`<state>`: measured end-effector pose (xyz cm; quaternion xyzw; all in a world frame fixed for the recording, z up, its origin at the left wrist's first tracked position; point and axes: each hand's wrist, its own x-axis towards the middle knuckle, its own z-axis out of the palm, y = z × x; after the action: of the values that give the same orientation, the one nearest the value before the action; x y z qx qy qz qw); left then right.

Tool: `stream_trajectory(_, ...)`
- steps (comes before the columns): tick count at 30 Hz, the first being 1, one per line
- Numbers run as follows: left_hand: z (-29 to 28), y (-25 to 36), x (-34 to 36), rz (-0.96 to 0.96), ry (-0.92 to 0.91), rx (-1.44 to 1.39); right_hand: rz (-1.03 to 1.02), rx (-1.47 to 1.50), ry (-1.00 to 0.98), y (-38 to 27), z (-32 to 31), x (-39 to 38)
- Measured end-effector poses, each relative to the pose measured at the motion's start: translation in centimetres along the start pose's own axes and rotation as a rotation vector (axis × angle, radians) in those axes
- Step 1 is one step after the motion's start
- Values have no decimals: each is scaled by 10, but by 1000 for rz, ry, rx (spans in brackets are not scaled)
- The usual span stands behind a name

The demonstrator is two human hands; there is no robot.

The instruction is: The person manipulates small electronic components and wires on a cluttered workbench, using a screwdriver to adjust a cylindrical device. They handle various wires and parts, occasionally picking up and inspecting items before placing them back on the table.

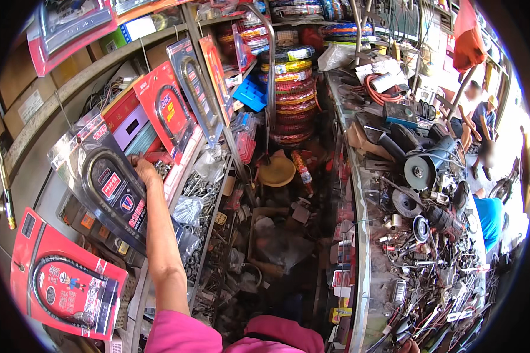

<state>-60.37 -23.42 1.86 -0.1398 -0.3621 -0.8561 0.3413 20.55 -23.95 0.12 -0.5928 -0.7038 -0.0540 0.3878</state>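
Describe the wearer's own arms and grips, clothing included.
The left arm has a bright pink short sleeve; below it the forearm is bare, with no watch visible. The left grip appears ungloved, fingers partly hidden. Only a bare bit of the right grip shows; its sleeve cannot be made out.

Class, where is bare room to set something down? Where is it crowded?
Mostly bare: the yellow disc by the tyres; the counter's edge strip, between parts heap and aisle. Crowded: that heap; the packs around the left hand.

The head-worn fisheye looks down and ahead over the hands (146, 171).
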Motion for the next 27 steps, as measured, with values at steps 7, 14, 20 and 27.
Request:
stream_trajectory(7, 49, 50, -38, -109, -88, 671, 19, 19, -32, -5, -2, 0)
stream_trajectory(14, 10, -43, 57, 379, -523, 1157, 4, 162, 42, 4, 21, 4)
stream_trajectory(20, 18, -115, 63, 340, -692, 1315, 10, 186, -109, -2, 0, 15)
stream_trajectory(27, 4, -100, 61, 365, -549, 1822, -61, 223, -90, 1, -3, 17)
